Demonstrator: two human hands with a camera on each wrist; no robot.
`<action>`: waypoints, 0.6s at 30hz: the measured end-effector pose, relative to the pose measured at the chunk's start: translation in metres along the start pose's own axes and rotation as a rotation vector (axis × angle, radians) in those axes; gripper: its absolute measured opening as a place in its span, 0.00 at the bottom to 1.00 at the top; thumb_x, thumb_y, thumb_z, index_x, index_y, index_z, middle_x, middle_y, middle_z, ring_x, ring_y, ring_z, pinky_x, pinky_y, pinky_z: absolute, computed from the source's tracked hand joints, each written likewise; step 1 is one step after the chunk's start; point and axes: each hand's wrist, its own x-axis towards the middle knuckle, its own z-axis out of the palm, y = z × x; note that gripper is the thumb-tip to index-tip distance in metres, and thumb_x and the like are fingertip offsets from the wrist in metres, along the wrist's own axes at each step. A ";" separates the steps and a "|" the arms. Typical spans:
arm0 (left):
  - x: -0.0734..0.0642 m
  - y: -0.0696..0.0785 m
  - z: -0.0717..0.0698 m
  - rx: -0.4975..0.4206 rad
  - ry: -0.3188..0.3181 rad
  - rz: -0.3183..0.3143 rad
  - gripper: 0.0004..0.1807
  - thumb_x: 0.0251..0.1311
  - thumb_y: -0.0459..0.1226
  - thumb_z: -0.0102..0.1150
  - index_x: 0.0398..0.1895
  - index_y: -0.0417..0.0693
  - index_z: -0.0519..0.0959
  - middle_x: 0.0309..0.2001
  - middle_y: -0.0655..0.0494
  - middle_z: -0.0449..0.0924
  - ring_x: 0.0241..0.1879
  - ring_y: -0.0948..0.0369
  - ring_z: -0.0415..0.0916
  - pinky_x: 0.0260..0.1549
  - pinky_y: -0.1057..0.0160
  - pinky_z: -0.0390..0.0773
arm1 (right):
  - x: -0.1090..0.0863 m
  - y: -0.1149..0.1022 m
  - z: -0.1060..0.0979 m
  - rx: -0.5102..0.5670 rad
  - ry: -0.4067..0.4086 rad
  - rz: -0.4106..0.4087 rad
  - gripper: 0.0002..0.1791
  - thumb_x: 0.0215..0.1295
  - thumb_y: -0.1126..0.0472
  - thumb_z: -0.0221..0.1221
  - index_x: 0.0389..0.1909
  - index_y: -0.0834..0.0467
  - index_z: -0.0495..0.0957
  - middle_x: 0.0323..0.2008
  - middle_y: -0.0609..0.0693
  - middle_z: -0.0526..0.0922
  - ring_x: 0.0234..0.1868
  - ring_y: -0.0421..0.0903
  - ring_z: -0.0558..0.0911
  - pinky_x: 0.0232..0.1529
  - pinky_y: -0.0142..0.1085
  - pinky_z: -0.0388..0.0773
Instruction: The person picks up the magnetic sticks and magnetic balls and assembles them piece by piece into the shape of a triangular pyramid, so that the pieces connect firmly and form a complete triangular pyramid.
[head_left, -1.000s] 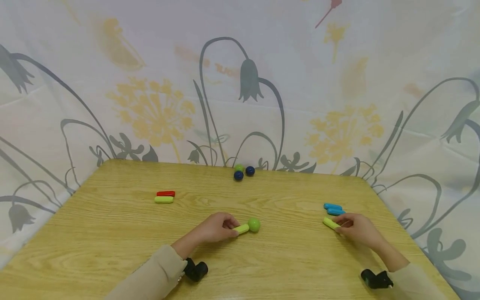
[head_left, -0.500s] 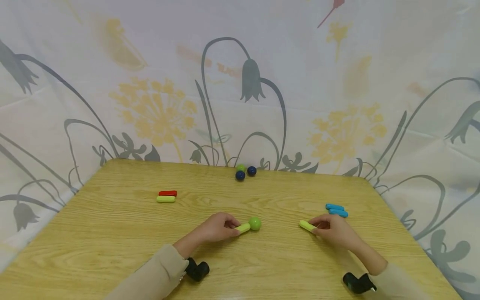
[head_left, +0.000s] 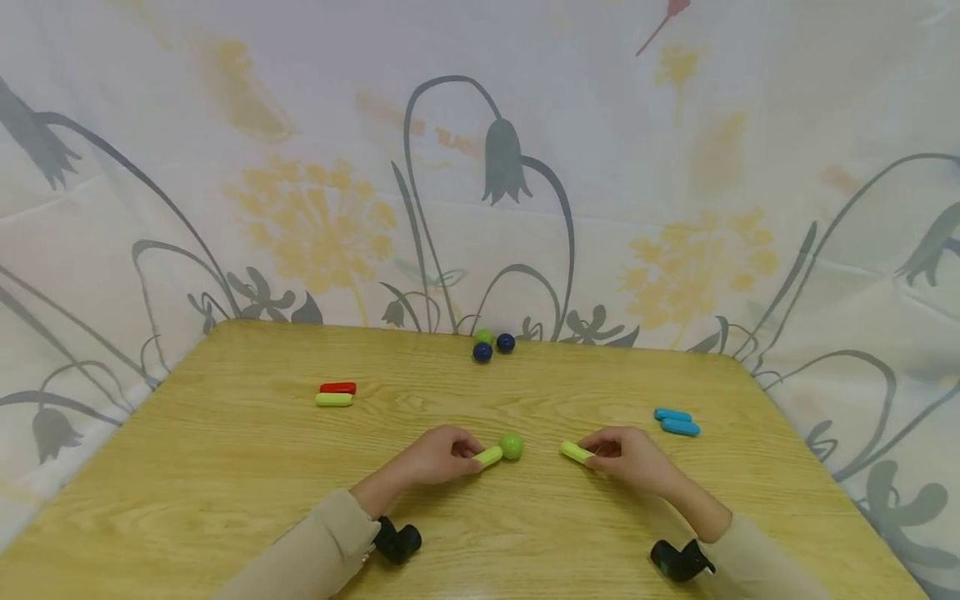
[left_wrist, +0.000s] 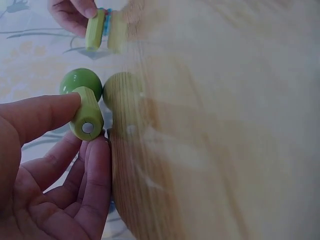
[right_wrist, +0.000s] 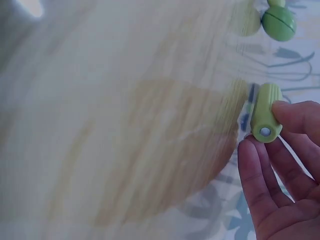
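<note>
L & R hands (head_left: 437, 456) (head_left: 636, 458) in pinch grips, approx. level

1 yellow-green stick (left_wrist: 89, 111) in the left hand (left_wrist: 42, 192), against 1 green ball (left_wrist: 80, 78).

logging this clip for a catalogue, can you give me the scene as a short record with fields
left hand: pinches a yellow-green stick, its end appearing to touch a green ball
right hand: pinches another yellow-green stick, apart from that ball
left side: red stick beside a third yellow-green stick
right side: two blue sticks, side by side
far side: second green ball, two dark blue balls
surface: wooden table
backdrop: flower-patterned cloth
</note>
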 end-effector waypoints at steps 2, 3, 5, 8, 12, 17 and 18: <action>-0.001 0.000 0.000 -0.001 0.003 -0.005 0.12 0.58 0.35 0.62 0.43 0.38 0.80 0.35 0.57 0.77 0.35 0.61 0.73 0.35 0.62 0.73 | 0.003 -0.004 0.002 0.005 -0.010 -0.012 0.12 0.59 0.62 0.63 0.43 0.62 0.81 0.32 0.46 0.80 0.30 0.39 0.77 0.30 0.32 0.74; -0.001 0.000 0.000 -0.003 0.004 -0.006 0.12 0.58 0.35 0.62 0.43 0.38 0.80 0.34 0.57 0.77 0.35 0.61 0.73 0.35 0.62 0.73 | 0.005 -0.006 0.004 0.006 -0.014 -0.017 0.12 0.59 0.62 0.63 0.43 0.62 0.81 0.32 0.46 0.80 0.30 0.40 0.76 0.30 0.32 0.74; -0.002 0.001 -0.001 -0.007 0.004 -0.007 0.12 0.58 0.35 0.62 0.43 0.38 0.80 0.34 0.57 0.77 0.34 0.61 0.73 0.34 0.62 0.73 | 0.008 -0.010 0.006 0.009 -0.016 -0.028 0.12 0.58 0.63 0.63 0.43 0.62 0.82 0.32 0.46 0.80 0.30 0.40 0.77 0.30 0.32 0.74; -0.002 0.002 -0.001 -0.010 0.004 -0.001 0.12 0.58 0.35 0.62 0.43 0.38 0.80 0.34 0.57 0.77 0.34 0.61 0.73 0.33 0.63 0.73 | 0.012 -0.018 0.009 0.013 -0.018 -0.045 0.12 0.58 0.63 0.63 0.42 0.63 0.82 0.31 0.46 0.80 0.30 0.40 0.77 0.30 0.32 0.74; -0.002 0.003 -0.001 -0.012 -0.001 0.005 0.12 0.58 0.35 0.62 0.43 0.37 0.80 0.34 0.57 0.77 0.34 0.61 0.73 0.33 0.63 0.73 | 0.017 -0.028 0.015 0.042 -0.045 -0.067 0.12 0.58 0.63 0.63 0.42 0.64 0.82 0.32 0.48 0.81 0.30 0.40 0.77 0.30 0.32 0.75; -0.002 0.002 -0.001 -0.016 -0.002 0.007 0.12 0.57 0.34 0.62 0.43 0.37 0.79 0.33 0.57 0.76 0.33 0.61 0.73 0.32 0.63 0.73 | 0.023 -0.037 0.023 0.086 -0.083 -0.077 0.12 0.59 0.63 0.63 0.42 0.65 0.81 0.33 0.49 0.81 0.31 0.40 0.78 0.31 0.32 0.75; -0.002 0.002 -0.001 -0.017 -0.002 0.004 0.12 0.57 0.35 0.62 0.43 0.37 0.79 0.33 0.57 0.76 0.33 0.61 0.72 0.32 0.63 0.73 | 0.023 -0.037 0.023 0.085 -0.083 -0.077 0.12 0.59 0.63 0.63 0.42 0.65 0.81 0.33 0.49 0.81 0.31 0.40 0.78 0.31 0.32 0.75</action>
